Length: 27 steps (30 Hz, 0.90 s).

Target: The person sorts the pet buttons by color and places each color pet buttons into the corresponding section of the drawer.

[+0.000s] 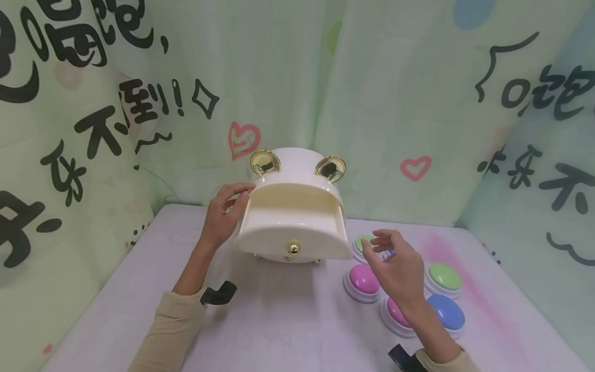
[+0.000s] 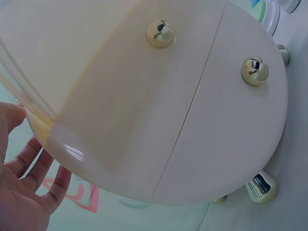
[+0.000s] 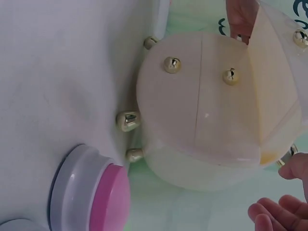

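A white rounded drawer box [image 1: 290, 206] with gold knobs, feet and ear-like rings stands at the middle of the table's back. Its upper compartment is open toward me, showing a cream inside. My left hand [image 1: 224, 214] touches the box's left side near the top. In the left wrist view, that hand's thumb [image 2: 13, 115] lies right at the opening's edge and the fingertips pass behind the shell. My right hand [image 1: 400, 266] hovers to the right of the box, above the push buttons, fingers loosely bent and holding nothing.
Several round push buttons on white bases stand right of the box: a pink one [image 1: 364, 279], a green one [image 1: 444, 276] and a blue one [image 1: 446, 311] among them. A printed pale-green curtain [image 1: 372, 103] hangs close behind the white table [image 1: 269, 325].
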{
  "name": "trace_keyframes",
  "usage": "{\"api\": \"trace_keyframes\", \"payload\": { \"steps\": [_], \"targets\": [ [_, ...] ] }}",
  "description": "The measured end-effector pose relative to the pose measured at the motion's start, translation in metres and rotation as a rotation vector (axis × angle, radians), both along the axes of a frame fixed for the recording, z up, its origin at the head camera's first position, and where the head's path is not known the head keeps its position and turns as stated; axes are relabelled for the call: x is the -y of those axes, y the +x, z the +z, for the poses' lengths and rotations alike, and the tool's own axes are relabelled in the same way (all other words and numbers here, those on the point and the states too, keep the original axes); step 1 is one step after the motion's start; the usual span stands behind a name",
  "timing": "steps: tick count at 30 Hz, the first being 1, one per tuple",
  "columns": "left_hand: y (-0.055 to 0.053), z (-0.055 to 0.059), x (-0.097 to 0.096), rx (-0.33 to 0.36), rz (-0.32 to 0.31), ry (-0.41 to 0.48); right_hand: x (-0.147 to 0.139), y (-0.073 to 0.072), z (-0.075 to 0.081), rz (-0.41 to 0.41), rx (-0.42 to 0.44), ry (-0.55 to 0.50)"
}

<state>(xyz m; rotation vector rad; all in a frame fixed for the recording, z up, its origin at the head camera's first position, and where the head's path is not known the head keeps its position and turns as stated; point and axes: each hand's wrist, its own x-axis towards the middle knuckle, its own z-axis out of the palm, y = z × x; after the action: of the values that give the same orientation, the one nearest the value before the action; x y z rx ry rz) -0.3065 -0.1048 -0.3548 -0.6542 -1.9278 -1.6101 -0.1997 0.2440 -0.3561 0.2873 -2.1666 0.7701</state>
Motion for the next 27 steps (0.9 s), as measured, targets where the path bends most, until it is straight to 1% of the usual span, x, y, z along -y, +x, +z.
{"api": "trace_keyframes", "payload": {
  "steps": [5,10,14,17,22,27],
  "targets": [
    [0.0,-0.001,0.0,-0.008,0.0,0.0,-0.006,-0.004,-0.007,-0.023,0.107,0.02],
    [-0.001,-0.001,0.001,-0.02,-0.007,0.002,-0.016,-0.007,-0.01,-0.055,0.251,0.071],
    [0.0,-0.001,0.001,-0.028,-0.015,0.004,-0.026,-0.011,-0.01,-0.051,0.373,0.101],
    [0.0,-0.001,0.002,-0.028,-0.012,0.004,-0.033,-0.015,-0.011,-0.032,0.446,0.109],
    [0.0,-0.001,0.002,-0.027,-0.023,0.012,-0.043,-0.022,-0.011,-0.015,0.504,0.1],
    [-0.001,-0.001,0.001,-0.028,-0.031,0.018,-0.047,-0.026,-0.009,0.003,0.551,0.089]
  ]
}}
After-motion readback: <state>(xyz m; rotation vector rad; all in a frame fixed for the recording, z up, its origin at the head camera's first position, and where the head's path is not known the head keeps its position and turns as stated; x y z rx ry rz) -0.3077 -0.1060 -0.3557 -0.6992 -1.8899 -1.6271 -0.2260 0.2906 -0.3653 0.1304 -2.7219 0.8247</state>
